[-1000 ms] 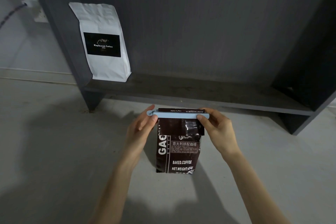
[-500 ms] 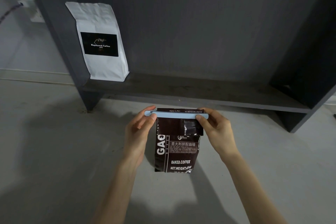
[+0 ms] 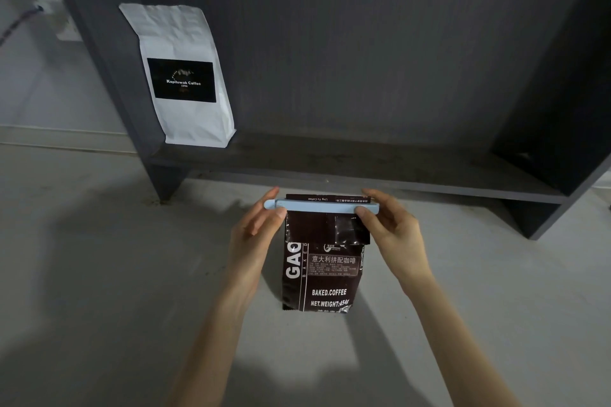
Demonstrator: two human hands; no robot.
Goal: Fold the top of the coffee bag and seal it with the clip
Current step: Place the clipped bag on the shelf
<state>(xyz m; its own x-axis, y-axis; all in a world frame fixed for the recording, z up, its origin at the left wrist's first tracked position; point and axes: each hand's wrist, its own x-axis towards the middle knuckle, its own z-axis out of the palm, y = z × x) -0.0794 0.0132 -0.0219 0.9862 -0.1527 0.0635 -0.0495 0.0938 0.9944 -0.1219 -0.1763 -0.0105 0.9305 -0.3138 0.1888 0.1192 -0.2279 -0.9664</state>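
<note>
A dark brown coffee bag (image 3: 322,274) with white lettering stands upright on the grey floor in front of me. Its top is folded over, and a long light-blue clip (image 3: 322,206) lies across the fold, with a thin strip of bag showing above it. My left hand (image 3: 256,231) pinches the clip's left end between thumb and fingers. My right hand (image 3: 386,228) pinches the right end, thumb on the front. Both hands flank the bag's top.
A dark grey shelf unit (image 3: 363,168) stands just behind the bag, its low board a little above the floor. A white coffee bag (image 3: 182,76) with a black label leans upright at the shelf's left end. A wall socket (image 3: 56,13) sits far left.
Hands, clip and bag hold the same pose. Only the head view has shifted slightly.
</note>
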